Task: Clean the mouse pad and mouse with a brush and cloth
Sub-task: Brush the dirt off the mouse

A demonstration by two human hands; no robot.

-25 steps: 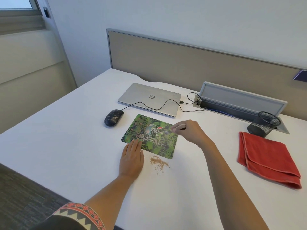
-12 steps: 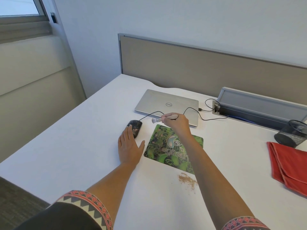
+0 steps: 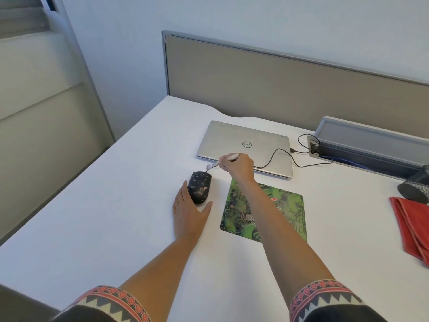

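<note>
The closed silver laptop (image 3: 243,145) in the upper middle of the frame carries the Dell logo, upside down from my view. On the green mouse pad (image 3: 285,212), lower right of centre, I can read only "Lo" of a large word, the rest hidden under the right forearm, plus fainter lettering I cannot make out. The black mouse (image 3: 199,187), speckled with pale dust, sits on the white table (image 3: 116,205) just left of the pad. Its cable (image 3: 276,156) runs past the laptop's near edge toward the grey tray at the right. My left hand (image 3: 189,213) lies flat, its straight fingers along the mouse's left side and its thumb spread below the mouse's rear. My right hand (image 3: 236,167) pinches the brush (image 3: 214,165) with curled fingers just in front of the laptop. The bristles are very near the mouse's nose, and I cannot tell whether they touch. The red cloth (image 3: 411,226) lies at the right edge, cut off by the frame. There is wide bare table left of the mouse, out to the edge that slants toward the lower left. A second ago the left hand rested on the pad's near edge and the brush was over the pad; both are now at the mouse.
</note>
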